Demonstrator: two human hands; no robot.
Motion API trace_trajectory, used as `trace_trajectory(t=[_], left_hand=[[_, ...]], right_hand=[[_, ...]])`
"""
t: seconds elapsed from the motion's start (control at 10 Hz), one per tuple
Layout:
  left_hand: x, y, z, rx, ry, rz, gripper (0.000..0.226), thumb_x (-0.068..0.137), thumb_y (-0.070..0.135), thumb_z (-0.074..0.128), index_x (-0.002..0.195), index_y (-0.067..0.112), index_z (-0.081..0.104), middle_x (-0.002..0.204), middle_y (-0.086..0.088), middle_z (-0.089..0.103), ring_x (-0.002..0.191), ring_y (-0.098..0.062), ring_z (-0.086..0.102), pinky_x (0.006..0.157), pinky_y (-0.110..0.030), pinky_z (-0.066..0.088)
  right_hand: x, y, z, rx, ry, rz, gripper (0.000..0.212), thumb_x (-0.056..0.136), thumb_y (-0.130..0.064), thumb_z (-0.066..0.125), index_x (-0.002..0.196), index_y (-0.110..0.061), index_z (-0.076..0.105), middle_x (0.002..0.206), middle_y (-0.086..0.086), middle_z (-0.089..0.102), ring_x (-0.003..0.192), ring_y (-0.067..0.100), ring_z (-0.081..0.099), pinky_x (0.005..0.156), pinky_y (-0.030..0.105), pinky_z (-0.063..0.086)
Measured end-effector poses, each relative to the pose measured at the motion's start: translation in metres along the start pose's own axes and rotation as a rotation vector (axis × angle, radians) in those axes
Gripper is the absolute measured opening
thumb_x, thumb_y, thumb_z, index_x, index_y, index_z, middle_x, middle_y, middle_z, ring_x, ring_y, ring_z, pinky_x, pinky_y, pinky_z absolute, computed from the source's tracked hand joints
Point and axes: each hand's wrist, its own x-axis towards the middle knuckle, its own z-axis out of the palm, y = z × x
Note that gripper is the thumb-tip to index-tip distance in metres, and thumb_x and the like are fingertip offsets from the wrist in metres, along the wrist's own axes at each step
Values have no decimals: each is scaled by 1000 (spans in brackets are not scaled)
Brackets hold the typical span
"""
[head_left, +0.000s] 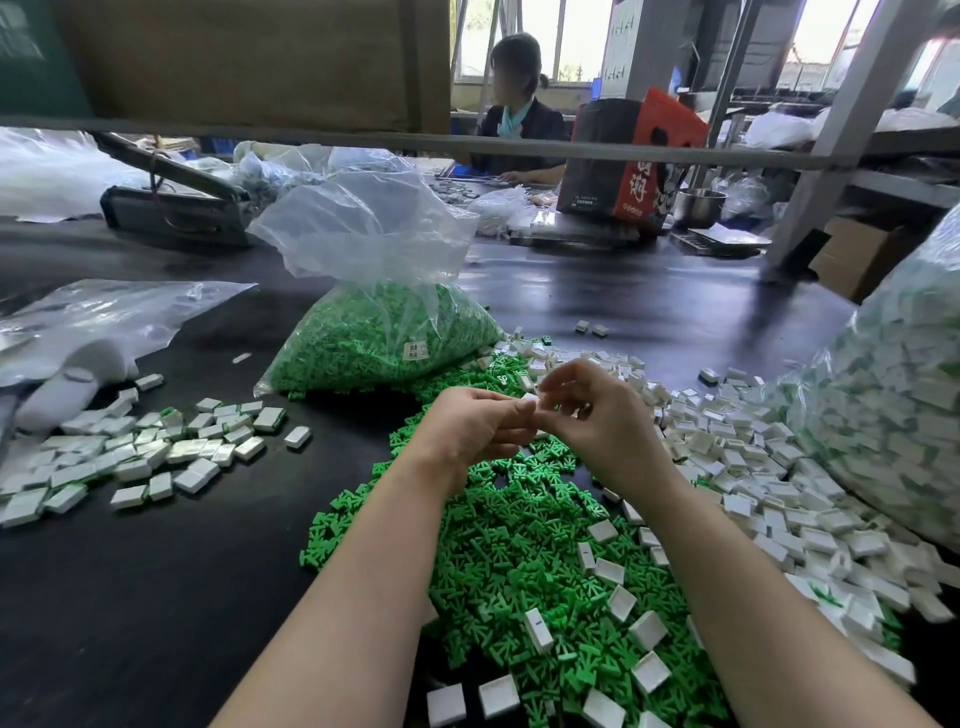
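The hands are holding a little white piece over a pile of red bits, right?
Not quite. The head view shows the pile of bits is green, not red. The left hand and right hand do pinch a little white piece above it.

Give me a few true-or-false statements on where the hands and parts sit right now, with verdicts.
1. The left hand and the right hand meet above the loose green pieces, pinching a small white piece between them. True.
2. The clear bag of green pieces is tied shut. False: its mouth stands open.
3. A separate pile of white pieces lies on the table to the person's left. True.
4. The metal bowl sits just in front of the left hand. False: it stands far back on the right, beside the red box.
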Motion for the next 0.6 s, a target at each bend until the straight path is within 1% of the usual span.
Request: trace_trajectory(t=[0.1,0.2,0.3,0.4,0.5,0.6], left_hand=[[0,3,-10,-33,13,-3,3,83,0,70,83,3,70,67,-8,71,54,-10,65,53,-19,54],[1,3,-20,13,56,25,12,78,-2,73,87,5,69,71,-5,72,60,-10,67,57,-18,55],[2,1,-23,119,76,43,15,76,0,76,87,7,69,73,-4,71,64,-11,64,58,-18,54],[-1,1,-22,277,53,68,15,75,1,77,85,9,71,76,-3,72,64,-9,62,55,-17,50],[1,-1,-22,384,16,79,16,73,2,78,83,12,73,81,-4,73,76,-13,64,62,-22,46],[-2,2,-17,454,42,118,12,76,2,76,82,12,74,77,-2,70,79,-16,62,68,-24,45]], right_hand=[[1,4,1,-6,-37,36,27,79,-20,80,101,-18,64,87,-10,70,73,0,62,68,17,51],[1,10,2,-106,-184,102,18,84,-23,75,100,-19,66,89,-11,68,78,9,65,67,20,53],[-1,13,4,-195,-286,100,9,87,-28,72,94,-28,66,88,-17,65,80,1,61,66,13,42],[1,10,1,-228,-307,104,3,89,-31,70,90,-31,67,88,-17,65,84,-2,59,70,16,41],[2,10,-3,-260,-341,116,4,91,-29,67,92,-26,70,87,-16,65,81,-3,59,68,13,43],[5,1,-15,-243,-347,140,8,92,-26,66,95,-20,70,84,-13,66,78,1,61,74,18,52]])
